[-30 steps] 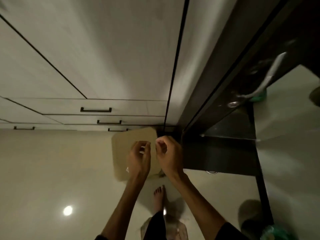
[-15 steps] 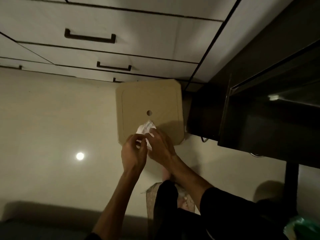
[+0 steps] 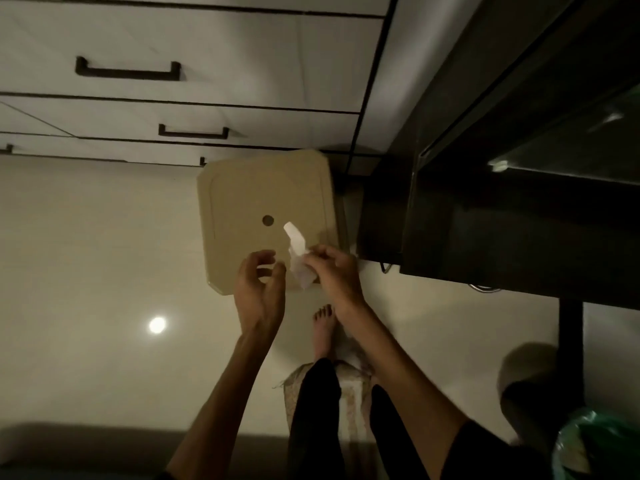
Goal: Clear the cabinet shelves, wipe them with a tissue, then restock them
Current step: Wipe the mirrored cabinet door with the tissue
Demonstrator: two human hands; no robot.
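Note:
A crumpled white tissue hangs over a beige plastic stool with a round hole in its seat. My right hand pinches the tissue at its right side. My left hand is just to the left of the tissue, apart from it, fingers loosely curled and holding nothing. The dark cabinet stands to the right, with a shelf edge showing inside; its contents are too dark to make out.
White drawers with dark handles line the wall behind the stool. My bare foot stands on the glossy floor below the hands. A green plastic bag sits at the bottom right, beside a dark cabinet leg.
The view tilted down from the cabinet to the stool. Both hands held the tissue together half a second ago; now the left hand has let go and only the right holds it.

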